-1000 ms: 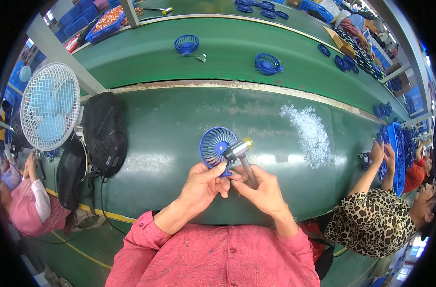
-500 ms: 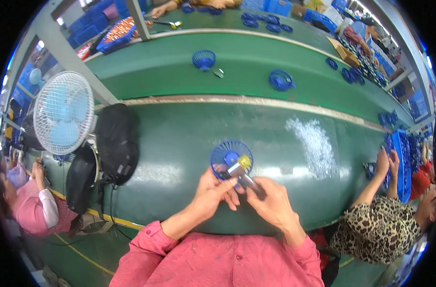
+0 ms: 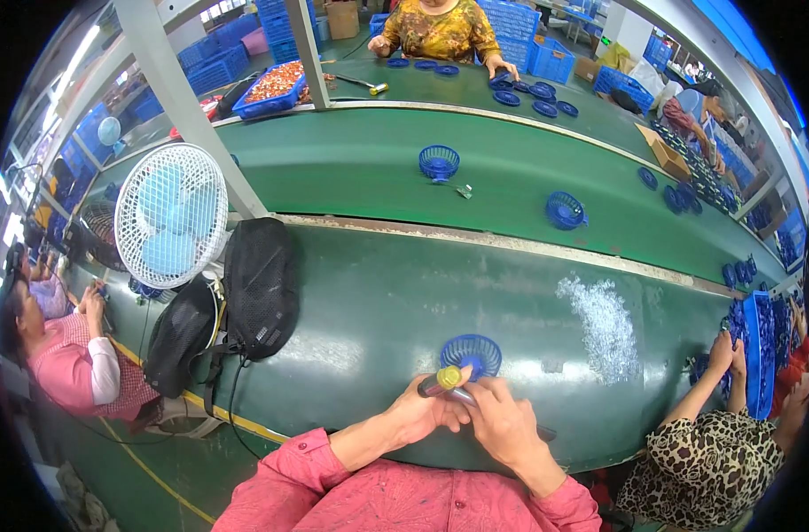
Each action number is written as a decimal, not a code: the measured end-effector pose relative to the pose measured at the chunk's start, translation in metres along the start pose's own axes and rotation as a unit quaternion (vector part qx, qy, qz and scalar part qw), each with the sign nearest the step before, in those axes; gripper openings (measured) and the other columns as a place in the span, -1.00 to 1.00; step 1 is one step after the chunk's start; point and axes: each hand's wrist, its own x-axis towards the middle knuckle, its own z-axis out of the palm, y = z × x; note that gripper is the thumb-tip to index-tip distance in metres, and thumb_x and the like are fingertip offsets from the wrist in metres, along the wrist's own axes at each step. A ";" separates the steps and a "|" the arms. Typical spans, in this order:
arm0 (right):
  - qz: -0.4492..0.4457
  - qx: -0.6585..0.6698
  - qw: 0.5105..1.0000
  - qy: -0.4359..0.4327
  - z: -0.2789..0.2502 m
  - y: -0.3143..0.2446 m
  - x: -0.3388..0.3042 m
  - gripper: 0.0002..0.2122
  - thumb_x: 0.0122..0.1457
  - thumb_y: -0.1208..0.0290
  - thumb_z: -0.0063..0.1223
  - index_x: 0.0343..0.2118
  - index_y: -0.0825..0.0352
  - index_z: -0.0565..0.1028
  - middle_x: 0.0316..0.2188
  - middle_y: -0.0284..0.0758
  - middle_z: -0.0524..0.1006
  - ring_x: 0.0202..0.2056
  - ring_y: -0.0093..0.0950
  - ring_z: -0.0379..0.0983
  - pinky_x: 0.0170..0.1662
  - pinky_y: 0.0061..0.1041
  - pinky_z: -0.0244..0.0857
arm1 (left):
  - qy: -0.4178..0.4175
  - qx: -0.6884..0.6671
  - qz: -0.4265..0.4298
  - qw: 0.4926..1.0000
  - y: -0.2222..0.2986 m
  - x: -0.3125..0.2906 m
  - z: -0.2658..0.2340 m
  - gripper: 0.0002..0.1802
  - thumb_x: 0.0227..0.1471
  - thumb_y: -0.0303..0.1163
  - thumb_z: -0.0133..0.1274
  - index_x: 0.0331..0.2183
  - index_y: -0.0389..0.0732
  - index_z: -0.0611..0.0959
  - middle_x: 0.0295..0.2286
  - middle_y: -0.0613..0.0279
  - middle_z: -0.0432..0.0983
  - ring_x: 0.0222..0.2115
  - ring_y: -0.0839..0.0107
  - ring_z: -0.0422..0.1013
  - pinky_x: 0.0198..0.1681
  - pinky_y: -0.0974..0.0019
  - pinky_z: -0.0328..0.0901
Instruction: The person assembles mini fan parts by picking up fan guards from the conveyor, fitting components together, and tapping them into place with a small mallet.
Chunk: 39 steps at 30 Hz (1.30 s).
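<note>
My right hand (image 3: 506,426) is closed round the handle of a hammer (image 3: 439,382), whose short metal head has a yellow face. The dark end of the handle sticks out past the right palm. My left hand (image 3: 409,415) lies against the hammer just below its head, fingers curled in; what they hold is hidden. Just beyond both hands, on the green bench, is a blue slatted fan guard (image 3: 472,348), round and bowl-shaped. The hammer and my fingers cover its near edge.
A black mesh bag (image 3: 261,288) and a white desk fan (image 3: 171,215) stand left. Whitish glinting bits (image 3: 599,328) lie right. Beyond a ledge, more guards (image 3: 439,161) sit on a green belt (image 3: 351,168). Co-workers sit left, right and across. A blue crate (image 3: 757,355) stands right.
The view has tilted up, bringing a person across the belt into sight. The hammer head has come off the guard toward me, and the left fingers have left the guard's visible rim.
</note>
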 end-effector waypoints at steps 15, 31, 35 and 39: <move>0.370 0.375 0.848 0.051 -0.003 0.029 0.008 -0.81 0.09 0.39 0.29 -0.37 0.45 0.61 -0.66 -0.48 0.47 -0.61 -0.73 0.28 -0.57 -0.61 0.16 | 0.048 0.614 0.473 0.630 -0.015 -0.026 0.006 -0.60 -0.12 -0.37 0.29 -0.19 -0.22 0.56 -0.33 0.16 0.50 -0.40 0.29 0.46 -0.35 0.29 0.37; 0.221 0.074 0.960 0.155 -0.023 0.039 -0.016 -0.75 0.19 0.49 0.09 -0.09 0.46 0.48 -0.48 -0.07 0.50 -0.48 -0.16 0.48 -0.41 -0.28 0.31 | 0.073 0.736 0.476 0.475 -0.013 -0.003 -0.008 -0.61 -0.20 -0.37 0.29 -0.20 -0.10 0.66 -0.13 0.23 0.48 -0.08 0.14 0.36 -0.16 0.11 0.29; 0.072 -0.095 0.986 0.118 -0.009 0.034 -0.037 -0.71 0.17 0.49 0.09 -0.04 0.40 0.45 -0.52 -0.21 0.47 -0.54 -0.28 0.47 -0.55 -0.34 0.31 | 0.069 0.734 0.483 0.473 -0.016 -0.001 -0.006 -0.60 -0.21 -0.37 0.29 -0.21 -0.11 0.65 -0.14 0.22 0.50 -0.08 0.12 0.37 -0.14 0.11 0.31; 0.188 -0.045 0.976 0.103 -0.002 0.058 -0.047 -0.85 0.20 0.45 0.07 -0.21 0.38 0.50 -0.53 -0.12 0.49 -0.55 -0.15 0.46 -0.52 -0.25 0.29 | 0.069 0.735 0.487 0.466 -0.014 -0.009 -0.007 -0.62 -0.22 -0.41 0.28 -0.23 -0.17 0.64 -0.17 0.20 0.47 -0.09 0.12 0.36 -0.14 0.11 0.29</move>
